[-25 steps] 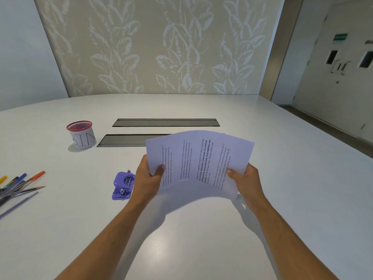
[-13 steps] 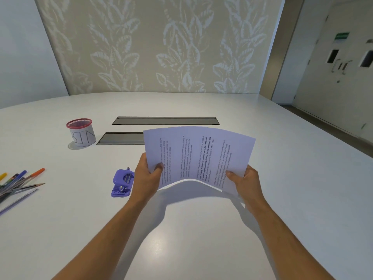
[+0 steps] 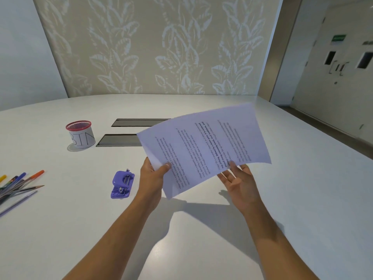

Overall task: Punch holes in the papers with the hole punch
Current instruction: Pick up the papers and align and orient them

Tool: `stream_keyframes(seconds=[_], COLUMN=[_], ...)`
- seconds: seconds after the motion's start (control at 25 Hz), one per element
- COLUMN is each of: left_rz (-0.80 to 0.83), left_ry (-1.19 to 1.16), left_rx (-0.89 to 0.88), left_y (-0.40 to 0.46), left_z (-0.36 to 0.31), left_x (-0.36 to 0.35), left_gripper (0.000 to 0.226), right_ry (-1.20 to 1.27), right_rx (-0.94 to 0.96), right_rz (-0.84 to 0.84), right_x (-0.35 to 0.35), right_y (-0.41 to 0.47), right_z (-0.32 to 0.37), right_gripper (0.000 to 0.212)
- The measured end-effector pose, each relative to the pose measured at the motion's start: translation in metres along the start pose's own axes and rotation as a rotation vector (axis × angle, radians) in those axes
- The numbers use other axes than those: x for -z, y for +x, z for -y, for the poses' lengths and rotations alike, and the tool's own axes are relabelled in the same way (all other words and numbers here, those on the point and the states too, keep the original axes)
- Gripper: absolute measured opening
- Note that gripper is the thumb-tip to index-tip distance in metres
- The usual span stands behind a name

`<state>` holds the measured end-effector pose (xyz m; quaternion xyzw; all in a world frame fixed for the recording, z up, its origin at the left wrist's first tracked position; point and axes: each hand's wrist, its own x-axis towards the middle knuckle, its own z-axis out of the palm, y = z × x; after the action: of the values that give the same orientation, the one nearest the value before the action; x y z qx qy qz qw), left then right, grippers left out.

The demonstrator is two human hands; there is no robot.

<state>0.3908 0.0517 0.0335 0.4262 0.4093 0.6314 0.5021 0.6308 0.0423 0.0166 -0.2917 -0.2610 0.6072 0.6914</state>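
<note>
A thin stack of printed papers hangs in the air above the white table, tilted with its right side raised. My left hand pinches the lower left corner, thumb on top. My right hand is below the papers' lower right edge with fingers spread and relaxed, fingertips just touching the sheet. The purple hole punch lies on the table just left of my left wrist, untouched.
A red-rimmed mesh cup labelled BIN stands at the back left. Several pens and pencils lie at the left edge on a notebook. Two dark cable slots are set into the table behind the papers.
The papers have turned counter-clockwise, right side lifted. My right hand has let go of its pinch and opened below the sheet. My left hand still holds its corner.
</note>
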Motion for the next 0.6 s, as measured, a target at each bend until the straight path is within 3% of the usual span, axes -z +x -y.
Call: stream_keyframes(seconds=[0.08,0.24,0.44,0.6], left_rz=[0.057,0.101,0.058,0.031], left_ry=[-0.035,-0.085,-0.131,0.078], left_rx=[0.018,0.056,0.108,0.064], left_y=[-0.005,-0.011,0.001,0.02], left_z=[0.005,0.011,0.004,-0.016], left_x=[-0.005,-0.008,0.014,0.035], left_gripper=[0.039,0.041,0.046,0.054], right_ry=[0.064,-0.036,-0.245,-0.477], right_rx=[0.051,0.145,0.198,0.18], right_rz=[0.107,-0.032,-0.04,0.027], right_x=[-0.012,-0.029,-0.035,-0.036], right_y=[-0.003,-0.002,0.003,0.01], right_z=[-0.007,-0.006,0.017,0.04], right_gripper=[0.052,0.05,0.04,0.033])
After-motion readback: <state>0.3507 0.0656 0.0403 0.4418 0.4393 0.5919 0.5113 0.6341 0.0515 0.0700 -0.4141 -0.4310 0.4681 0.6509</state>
